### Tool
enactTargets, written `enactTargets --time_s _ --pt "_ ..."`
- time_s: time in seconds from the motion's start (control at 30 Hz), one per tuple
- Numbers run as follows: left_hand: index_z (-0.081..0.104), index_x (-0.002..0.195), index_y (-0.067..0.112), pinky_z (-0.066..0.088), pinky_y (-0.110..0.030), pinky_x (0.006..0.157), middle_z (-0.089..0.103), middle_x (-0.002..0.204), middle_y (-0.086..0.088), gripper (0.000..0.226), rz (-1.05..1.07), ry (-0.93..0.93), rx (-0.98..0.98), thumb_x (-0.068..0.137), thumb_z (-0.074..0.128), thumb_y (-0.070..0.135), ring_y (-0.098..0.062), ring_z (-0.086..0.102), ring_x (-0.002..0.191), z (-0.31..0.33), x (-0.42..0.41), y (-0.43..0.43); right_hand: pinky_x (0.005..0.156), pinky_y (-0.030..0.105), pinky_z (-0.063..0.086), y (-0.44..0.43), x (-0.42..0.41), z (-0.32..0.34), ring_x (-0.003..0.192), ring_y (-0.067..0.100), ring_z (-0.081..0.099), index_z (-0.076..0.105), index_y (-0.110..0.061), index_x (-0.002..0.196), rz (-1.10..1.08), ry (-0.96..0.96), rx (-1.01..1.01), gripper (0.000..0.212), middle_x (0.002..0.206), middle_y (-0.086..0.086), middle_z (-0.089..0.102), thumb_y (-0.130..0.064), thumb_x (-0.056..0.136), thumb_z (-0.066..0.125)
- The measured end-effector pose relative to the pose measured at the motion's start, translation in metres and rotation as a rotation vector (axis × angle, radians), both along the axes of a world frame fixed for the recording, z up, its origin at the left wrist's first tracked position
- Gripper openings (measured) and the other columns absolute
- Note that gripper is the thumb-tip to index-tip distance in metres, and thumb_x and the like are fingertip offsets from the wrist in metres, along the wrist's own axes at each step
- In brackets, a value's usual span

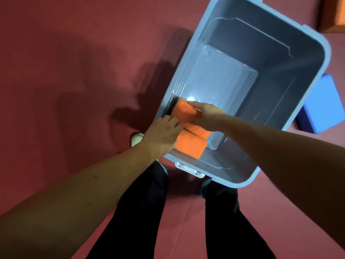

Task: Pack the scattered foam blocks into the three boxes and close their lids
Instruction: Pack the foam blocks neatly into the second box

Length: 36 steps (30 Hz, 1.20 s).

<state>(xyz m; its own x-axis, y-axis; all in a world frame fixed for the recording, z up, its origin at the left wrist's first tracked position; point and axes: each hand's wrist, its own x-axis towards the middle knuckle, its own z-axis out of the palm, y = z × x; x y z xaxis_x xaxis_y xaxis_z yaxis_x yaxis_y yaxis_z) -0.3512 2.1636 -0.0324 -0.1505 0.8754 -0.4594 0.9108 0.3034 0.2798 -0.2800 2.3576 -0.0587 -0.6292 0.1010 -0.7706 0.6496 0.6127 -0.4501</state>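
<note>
Inside the open grey-blue box (315, 37), in its near left corner, lie three orange foam blocks (190, 145) packed against one another. The right hand (207, 114) pinches the upper orange block (183, 111) across its width, though the hand itself covers the fingertips and part of the middle block. The left hand (162, 131) rests over the box rim against the blocks with its fingertips hidden, so I cannot tell whether it grips or only presses, while a blue foam block (321, 105) lies on the red floor (65, 62) just beside the box, partly behind its wall and cut off by the frame edge.
</note>
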Motion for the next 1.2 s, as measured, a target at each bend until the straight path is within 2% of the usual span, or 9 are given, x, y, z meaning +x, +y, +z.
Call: enactTargets --time_s 0.13,0.23,0.33,0.43,0.53,0.7,0.87,1.0,1.2 --pt "0.065 0.089 0.013 0.048 -0.039 0.066 0.058 0.086 -0.008 0.038 0.085 -0.044 0.033 0.063 0.083 0.034 -0.03 0.057 0.077 0.013 -0.01 0.014 0.103 0.033 0.042 0.001 -0.001 0.008 0.129 0.029 0.05 0.028 -0.038 0.151 0.083 -0.019 0.069 0.064 0.147 0.006 0.048 -0.028 0.095 0.055" --pt "0.069 0.094 0.015 0.049 -0.039 0.07 0.06 0.089 -0.007 0.039 0.119 -0.051 0.037 0.065 0.082 0.036 -0.03 0.059 0.082 0.027 -0.019 0.03 0.101 0.031 0.042 0.007 -0.006 0.02 0.129 0.028 0.049 0.03 -0.036 0.151 0.092 -0.022 0.051 0.069 0.147 0.004 0.047 -0.015 0.09 0.055" --pt "0.07 0.097 0.016 0.049 -0.039 0.072 0.061 0.093 -0.006 0.039 0.154 -0.04 0.015 0.067 0.08 0.039 -0.03 0.059 0.089 0.044 -0.035 0.045 0.101 0.032 0.041 0.017 -0.011 0.04 0.131 0.026 0.047 0.03 -0.033 0.152 0.061 -0.036 0.04 0.073 0.145 0.003 0.048 -0.017 0.087 0.06" --pt "0.07 0.087 0.013 0.051 -0.039 0.066 0.061 0.087 -0.006 0.038 0.214 -0.047 0.009 0.06 0.084 0.035 -0.032 0.06 0.081 0.055 -0.048 0.058 0.1 0.034 0.041 0.03 -0.017 0.059 0.132 0.027 0.045 0.029 -0.03 0.152 0.033 -0.037 0.049 0.072 0.147 0.005 0.047 -0.023 0.089 0.061" --pt "0.068 0.105 0.016 0.047 -0.04 0.087 0.06 0.105 -0.005 0.039 0.293 -0.088 0.0 0.075 0.076 0.039 -0.03 0.057 0.101 0.071 -0.059 0.08 0.1 0.032 0.04 0.048 -0.022 0.08 0.131 0.026 0.047 0.027 -0.029 0.153 -0.037 -0.019 0.031 0.071 0.147 0.005 0.047 -0.028 0.091 0.061" --pt "0.063 0.12 0.024 0.041 -0.035 0.099 0.058 0.117 -0.001 0.041 0.398 -0.154 -0.032 0.086 0.064 0.046 -0.024 0.053 0.113 0.099 -0.069 0.128 0.103 0.033 0.043 0.093 -0.011 0.115 0.122 0.023 0.055 0.037 -0.03 0.148 -0.296 0.04 -0.027 0.061 0.142 0.002 0.051 -0.03 0.093 0.062" --pt "0.067 0.109 0.027 0.048 -0.037 0.093 0.061 0.108 0.001 0.037 0.509 -0.199 -0.032 0.08 0.073 0.048 -0.022 0.059 0.107 0.108 -0.046 0.199 0.086 0.033 0.054 0.156 0.04 0.125 0.1 0.017 0.063 0.054 -0.026 0.133 -0.682 0.151 -0.079 0.04 0.12 -0.005 0.06 -0.026 0.093 0.059" --pt "0.069 0.103 0.027 0.051 -0.035 0.089 0.063 0.102 0.001 0.032 0.539 -0.235 0.025 0.079 0.075 0.047 -0.021 0.064 0.097 0.098 -0.008 0.278 0.081 0.037 0.054 0.224 0.097 0.109 0.083 0.019 0.066 0.064 -0.017 0.111 -1.009 0.292 -0.062 0.021 0.099 0.011 0.07 -0.011 0.092 0.057" --pt "0.071 0.098 0.026 0.05 -0.028 0.079 0.06 0.089 0.007 0.025 0.53 -0.346 0.116 0.081 0.074 0.044 -0.013 0.061 0.082 0.08 0.098 0.417 0.076 0.042 0.054 0.341 0.211 0.073 0.074 0.026 0.064 0.063 -0.027 0.093 -1.291 0.205 -0.023 0.016 0.089 0.008 0.07 -0.015 0.084 0.058"
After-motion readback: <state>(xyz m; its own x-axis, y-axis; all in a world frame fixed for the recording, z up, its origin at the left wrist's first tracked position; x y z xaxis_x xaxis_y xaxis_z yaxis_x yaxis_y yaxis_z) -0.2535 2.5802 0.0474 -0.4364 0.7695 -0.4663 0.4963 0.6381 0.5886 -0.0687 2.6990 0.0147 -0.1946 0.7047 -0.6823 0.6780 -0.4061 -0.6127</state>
